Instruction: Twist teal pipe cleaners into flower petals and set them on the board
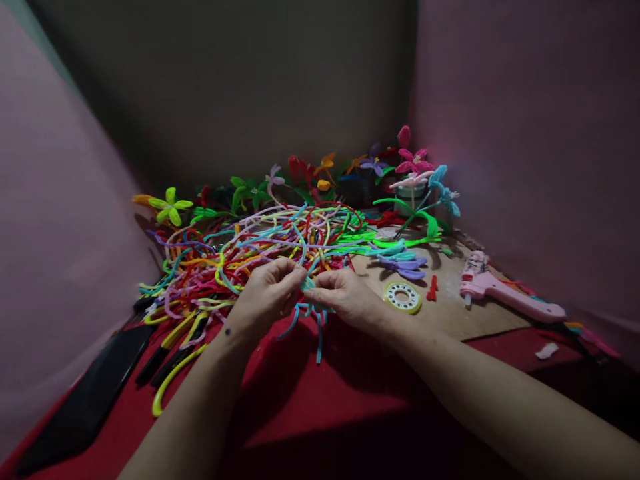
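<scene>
Light blue pipe cleaners hang below my two hands, their ends bent and pointing down over the red cloth. My left hand pinches a light blue piece between thumb and forefinger. Close beside it, my right hand grips the same blue piece from the other side, fingers closed. A large heap of multicoloured pipe cleaners lies just behind both hands. Where the pieces join is partly hidden by my fingers.
On a brown board at the right lie a pink glue gun, a yellow-rimmed tape spool and purple loops. Pipe-cleaner flowers stand behind. Yellow-handled tools and a black flat object lie left.
</scene>
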A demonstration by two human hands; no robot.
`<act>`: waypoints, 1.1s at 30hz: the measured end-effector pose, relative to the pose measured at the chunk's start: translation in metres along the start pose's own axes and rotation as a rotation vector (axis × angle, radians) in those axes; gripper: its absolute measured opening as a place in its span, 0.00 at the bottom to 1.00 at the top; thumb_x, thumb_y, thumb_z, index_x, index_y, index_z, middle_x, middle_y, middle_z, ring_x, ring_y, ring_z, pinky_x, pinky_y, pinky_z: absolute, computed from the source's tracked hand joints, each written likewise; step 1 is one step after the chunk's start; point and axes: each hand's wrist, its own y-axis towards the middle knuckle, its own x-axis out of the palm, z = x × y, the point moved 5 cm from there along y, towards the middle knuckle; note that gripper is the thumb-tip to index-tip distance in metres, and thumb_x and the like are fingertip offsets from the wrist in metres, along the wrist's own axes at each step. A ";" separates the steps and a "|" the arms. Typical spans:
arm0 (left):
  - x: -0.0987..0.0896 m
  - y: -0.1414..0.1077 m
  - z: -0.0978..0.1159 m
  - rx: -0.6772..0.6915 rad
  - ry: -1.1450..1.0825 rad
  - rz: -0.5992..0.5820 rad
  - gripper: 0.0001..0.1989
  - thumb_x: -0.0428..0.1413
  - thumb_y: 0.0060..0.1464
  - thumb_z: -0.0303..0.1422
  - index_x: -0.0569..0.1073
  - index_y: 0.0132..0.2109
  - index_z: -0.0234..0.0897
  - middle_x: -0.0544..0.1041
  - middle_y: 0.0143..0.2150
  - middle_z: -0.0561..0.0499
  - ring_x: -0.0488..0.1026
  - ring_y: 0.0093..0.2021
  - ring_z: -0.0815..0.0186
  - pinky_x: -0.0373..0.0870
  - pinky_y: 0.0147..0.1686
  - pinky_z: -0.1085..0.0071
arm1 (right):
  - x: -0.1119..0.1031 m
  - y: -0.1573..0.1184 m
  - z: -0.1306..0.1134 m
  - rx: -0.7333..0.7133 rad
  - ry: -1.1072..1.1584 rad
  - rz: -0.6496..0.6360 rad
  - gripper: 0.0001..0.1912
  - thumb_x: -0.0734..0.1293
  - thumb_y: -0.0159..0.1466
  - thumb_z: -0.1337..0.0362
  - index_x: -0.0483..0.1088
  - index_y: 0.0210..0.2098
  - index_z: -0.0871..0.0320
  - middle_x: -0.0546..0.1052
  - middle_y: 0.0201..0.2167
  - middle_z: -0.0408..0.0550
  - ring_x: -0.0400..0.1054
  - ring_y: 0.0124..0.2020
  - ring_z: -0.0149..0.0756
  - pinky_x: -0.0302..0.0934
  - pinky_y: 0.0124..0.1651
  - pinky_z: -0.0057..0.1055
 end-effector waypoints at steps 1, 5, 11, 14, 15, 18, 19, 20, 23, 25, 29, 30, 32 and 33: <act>0.002 -0.001 -0.001 -0.045 -0.077 -0.068 0.11 0.53 0.49 0.40 0.66 0.29 0.37 0.56 0.15 0.60 0.48 0.13 0.77 0.43 0.13 0.78 | 0.000 0.000 -0.001 -0.002 0.012 -0.012 0.16 0.64 0.52 0.56 0.60 0.17 0.60 0.57 0.15 0.37 0.46 0.19 0.23 0.42 0.22 0.25; 0.003 -0.002 0.001 -0.021 -0.095 -0.161 0.12 0.55 0.48 0.40 0.67 0.27 0.35 0.56 0.14 0.60 0.48 0.13 0.78 0.43 0.13 0.79 | 0.000 -0.001 -0.001 -0.012 0.015 -0.013 0.16 0.64 0.52 0.56 0.60 0.17 0.60 0.57 0.15 0.37 0.46 0.19 0.23 0.42 0.22 0.25; -0.001 -0.001 0.009 0.032 0.175 -0.112 0.12 0.54 0.47 0.38 0.66 0.24 0.34 0.60 0.13 0.59 0.53 0.13 0.77 0.48 0.13 0.79 | 0.001 -0.002 0.000 0.022 -0.041 0.024 0.13 0.63 0.51 0.60 0.61 0.17 0.61 0.58 0.15 0.37 0.48 0.19 0.22 0.43 0.22 0.24; -0.003 -0.002 0.013 0.084 0.317 -0.083 0.11 0.54 0.46 0.35 0.66 0.23 0.34 0.60 0.13 0.60 0.55 0.13 0.77 0.49 0.13 0.80 | 0.002 -0.002 0.001 0.071 -0.028 0.036 0.12 0.64 0.51 0.61 0.61 0.17 0.61 0.57 0.14 0.37 0.48 0.18 0.22 0.42 0.21 0.24; -0.004 -0.002 0.013 0.085 0.330 -0.086 0.10 0.54 0.46 0.35 0.66 0.23 0.34 0.60 0.13 0.60 0.55 0.13 0.77 0.50 0.13 0.81 | 0.002 -0.002 0.002 0.085 -0.011 0.025 0.12 0.64 0.51 0.61 0.61 0.17 0.61 0.57 0.14 0.37 0.47 0.17 0.22 0.42 0.21 0.24; -0.003 -0.002 0.007 0.013 0.230 -0.142 0.10 0.54 0.47 0.36 0.66 0.25 0.34 0.61 0.12 0.60 0.55 0.12 0.77 0.50 0.12 0.81 | 0.004 -0.002 0.004 0.092 0.019 -0.024 0.13 0.64 0.51 0.60 0.61 0.17 0.61 0.57 0.14 0.36 0.47 0.17 0.22 0.41 0.20 0.24; -0.002 -0.002 0.004 -0.017 0.166 -0.164 0.10 0.55 0.47 0.36 0.67 0.25 0.34 0.61 0.12 0.60 0.55 0.12 0.77 0.50 0.11 0.81 | 0.004 -0.002 0.004 0.080 0.021 -0.031 0.13 0.64 0.51 0.60 0.61 0.17 0.61 0.57 0.13 0.36 0.47 0.17 0.22 0.41 0.20 0.24; -0.002 -0.002 0.002 -0.039 0.097 -0.180 0.10 0.55 0.47 0.37 0.67 0.26 0.34 0.61 0.12 0.60 0.55 0.11 0.77 0.50 0.11 0.81 | 0.003 -0.002 0.004 0.060 0.021 -0.029 0.13 0.64 0.51 0.60 0.62 0.17 0.61 0.57 0.13 0.37 0.47 0.17 0.22 0.41 0.20 0.24; -0.001 -0.002 -0.001 -0.054 -0.093 -0.177 0.11 0.55 0.48 0.38 0.67 0.26 0.34 0.65 0.13 0.58 0.56 0.11 0.77 0.52 0.10 0.80 | -0.001 -0.001 0.002 0.005 0.039 0.017 0.13 0.65 0.52 0.59 0.64 0.17 0.62 0.58 0.14 0.37 0.48 0.17 0.22 0.42 0.21 0.24; -0.001 -0.001 -0.002 -0.046 -0.175 -0.147 0.11 0.55 0.49 0.38 0.68 0.26 0.34 0.66 0.13 0.57 0.57 0.10 0.76 0.53 0.10 0.80 | -0.004 -0.002 0.001 -0.003 0.058 0.043 0.13 0.65 0.52 0.60 0.65 0.17 0.62 0.59 0.14 0.38 0.49 0.18 0.23 0.43 0.21 0.25; -0.001 0.000 -0.004 -0.034 -0.221 -0.051 0.11 0.56 0.48 0.37 0.69 0.26 0.33 0.66 0.13 0.56 0.58 0.10 0.75 0.53 0.09 0.80 | -0.004 -0.002 -0.003 0.003 0.096 0.054 0.13 0.65 0.51 0.60 0.65 0.16 0.62 0.60 0.14 0.38 0.49 0.17 0.22 0.43 0.22 0.25; -0.001 0.000 -0.005 -0.026 -0.229 -0.011 0.11 0.57 0.47 0.37 0.69 0.25 0.33 0.66 0.12 0.56 0.57 0.10 0.76 0.52 0.09 0.80 | -0.004 -0.002 -0.004 0.004 0.108 0.053 0.13 0.65 0.51 0.60 0.64 0.16 0.62 0.59 0.14 0.38 0.49 0.17 0.22 0.43 0.21 0.25; 0.002 0.000 -0.005 -0.013 -0.269 0.076 0.11 0.58 0.46 0.36 0.68 0.24 0.33 0.64 0.13 0.57 0.56 0.10 0.77 0.50 0.09 0.81 | -0.002 -0.003 -0.005 0.009 0.138 0.045 0.14 0.66 0.50 0.60 0.64 0.15 0.62 0.58 0.13 0.37 0.47 0.17 0.22 0.41 0.21 0.25; 0.003 -0.001 -0.006 -0.013 -0.294 0.115 0.11 0.58 0.46 0.35 0.67 0.24 0.33 0.63 0.12 0.58 0.55 0.10 0.78 0.49 0.09 0.81 | -0.002 -0.003 -0.005 0.013 0.145 0.042 0.14 0.66 0.50 0.60 0.63 0.15 0.62 0.57 0.12 0.37 0.47 0.17 0.22 0.41 0.20 0.25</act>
